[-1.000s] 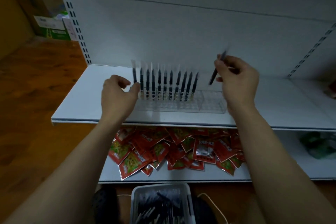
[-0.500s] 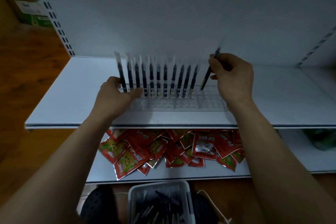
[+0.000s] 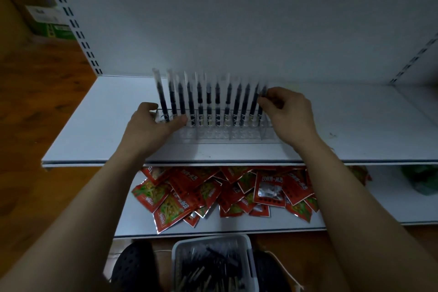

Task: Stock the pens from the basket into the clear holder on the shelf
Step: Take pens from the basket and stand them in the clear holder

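A clear holder (image 3: 227, 134) lies across the white shelf (image 3: 99, 130). Several dark pens (image 3: 208, 104) in clear sleeves stand upright in its back row. My left hand (image 3: 149, 129) grips the holder's left end, thumb along its front edge. My right hand (image 3: 288, 114) pinches the top of one more pen (image 3: 261, 108), which stands in the row at its right end. At the bottom, between my feet, a white basket (image 3: 212, 265) holds several loose dark pens.
A heap of red snack packets (image 3: 213, 193) covers the lower shelf. A green bag (image 3: 420, 179) lies at the lower shelf's right. Boxes (image 3: 47, 23) stand on the wooden floor at far left. Slotted shelf uprights (image 3: 71, 16) rise at the left.
My right hand has brought the pen down from above the holder's right part and stood it in the row. My left hand has stayed at the holder's left end.
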Tool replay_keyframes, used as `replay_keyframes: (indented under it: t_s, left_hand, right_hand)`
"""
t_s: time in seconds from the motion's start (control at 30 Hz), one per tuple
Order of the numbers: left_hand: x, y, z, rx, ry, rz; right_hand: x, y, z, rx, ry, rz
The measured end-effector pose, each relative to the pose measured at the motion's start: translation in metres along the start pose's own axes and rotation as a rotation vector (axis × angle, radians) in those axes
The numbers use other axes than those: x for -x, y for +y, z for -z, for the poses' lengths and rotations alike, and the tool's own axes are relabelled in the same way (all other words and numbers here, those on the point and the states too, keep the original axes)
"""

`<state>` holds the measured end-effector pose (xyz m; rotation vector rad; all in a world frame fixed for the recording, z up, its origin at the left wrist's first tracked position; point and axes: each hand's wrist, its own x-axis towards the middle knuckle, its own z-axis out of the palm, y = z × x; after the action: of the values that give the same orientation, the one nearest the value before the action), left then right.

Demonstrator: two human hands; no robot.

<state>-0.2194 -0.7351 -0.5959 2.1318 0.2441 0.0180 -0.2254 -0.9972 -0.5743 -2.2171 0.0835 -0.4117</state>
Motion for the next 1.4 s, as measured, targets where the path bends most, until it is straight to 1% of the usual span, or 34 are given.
replay_keyframes:
  t_s: [0.13, 0.23, 0.3, 0.4, 0.5, 0.57, 0.63, 0.7, 0.83, 0.9, 0.97, 1.07, 1.17, 1.2, 1.27, 1.33, 1.4]
  left_hand:
    - [-0.002, -0.004, 0.005, -0.026, -0.035, 0.023]
    - [-0.001, -0.005, 0.009, -0.071, -0.022, 0.000]
    - [0.004, -0.005, 0.010, -0.196, 0.036, -0.065]
    - [0.020, -0.007, 0.011, -0.352, 0.141, -0.166]
    - [0.043, -0.008, 0.008, -0.354, 0.212, -0.236]
    - [0.061, -0.009, 0.003, -0.337, 0.232, -0.321]
    - [0.081, -0.010, -0.005, -0.363, 0.200, -0.412]
    - [0.101, -0.015, -0.017, -0.424, 0.090, -0.449]
    - [0.129, -0.043, -0.052, -0.615, -0.213, -0.402]
    - [0.134, -0.067, -0.068, -0.668, -0.393, -0.318]
    - [0.137, -0.097, -0.080, -0.655, -0.515, -0.173]
    - [0.153, -0.150, -0.095, -0.531, -0.578, 0.107]
    - [0.185, -0.195, -0.114, -0.492, -0.681, 0.313]
    - [0.194, -0.204, -0.121, -0.482, -0.713, 0.361]
    - [0.200, -0.213, -0.132, -0.463, -0.723, 0.395]
    - [0.190, -0.212, -0.138, -0.433, -0.705, 0.392]
    - [0.172, -0.208, -0.141, -0.377, -0.678, 0.419]
  right_hand:
    - [0.001, 0.001, 0.004, 0.060, 0.017, 0.015]
    - [0.007, 0.004, 0.003, 0.119, -0.025, 0.000]
    - [0.013, 0.005, 0.003, 0.113, -0.010, -0.008]
    - [0.023, 0.002, 0.006, 0.103, 0.080, 0.034]
    - [0.039, -0.004, 0.008, 0.048, 0.116, 0.043]
    - [0.053, -0.009, 0.009, 0.030, 0.079, 0.023]
    - [0.068, -0.015, 0.009, 0.074, -0.050, 0.007]
    - [0.086, -0.020, 0.004, 0.172, -0.286, 0.007]
    - [0.126, -0.010, -0.023, 0.417, -0.812, 0.026]
    - [0.142, 0.007, -0.043, 0.445, -0.972, -0.048]
    - [0.157, 0.030, -0.063, 0.478, -1.038, -0.129]
    - [0.188, 0.070, -0.091, 0.544, -1.095, -0.204]
    - [0.233, 0.110, -0.116, 0.531, -1.167, -0.403]
    - [0.246, 0.124, -0.124, 0.526, -1.198, -0.458]
    - [0.268, 0.147, -0.139, 0.549, -1.283, -0.560]
    - [0.278, 0.160, -0.153, 0.580, -1.376, -0.595]
    - [0.278, 0.167, -0.169, 0.586, -1.404, -0.625]
